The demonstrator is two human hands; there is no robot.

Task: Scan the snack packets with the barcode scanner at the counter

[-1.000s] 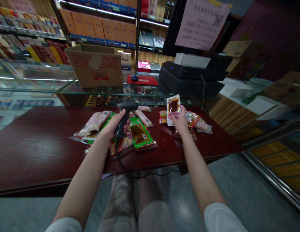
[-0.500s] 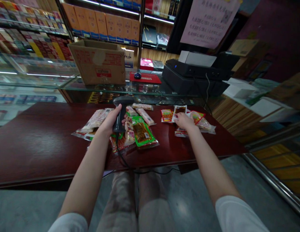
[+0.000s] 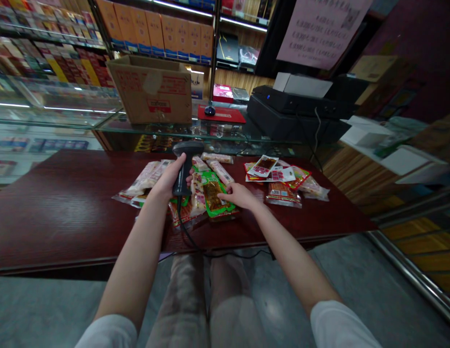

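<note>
My left hand [image 3: 177,175] is wrapped around the handle of a black barcode scanner [image 3: 183,169], held above a heap of snack packets. Its cable runs down past the table edge. At the right side of a green-edged snack packet [image 3: 212,193] with brown food inside, my right hand [image 3: 240,195] closes its thumb and forefinger on the wrapper. Beside that packet lie a pale, speckled snack bar [image 3: 198,194] and another wrapped bar [image 3: 220,171]. Clear-wrapped pale packets [image 3: 147,179] rest left of the scanner, partly behind my left hand.
On the right of the dark red table [image 3: 65,203] lies a second pile, with a white-and-brown packet [image 3: 263,166] on top and a reddish packet [image 3: 283,194] in front. Behind stand a glass counter, a cardboard box [image 3: 152,92] and a black machine [image 3: 301,113].
My right hand has left the right pile, where the white-and-brown packet now lies free, and moved left to the green-edged packet. My left hand still holds the scanner.
</note>
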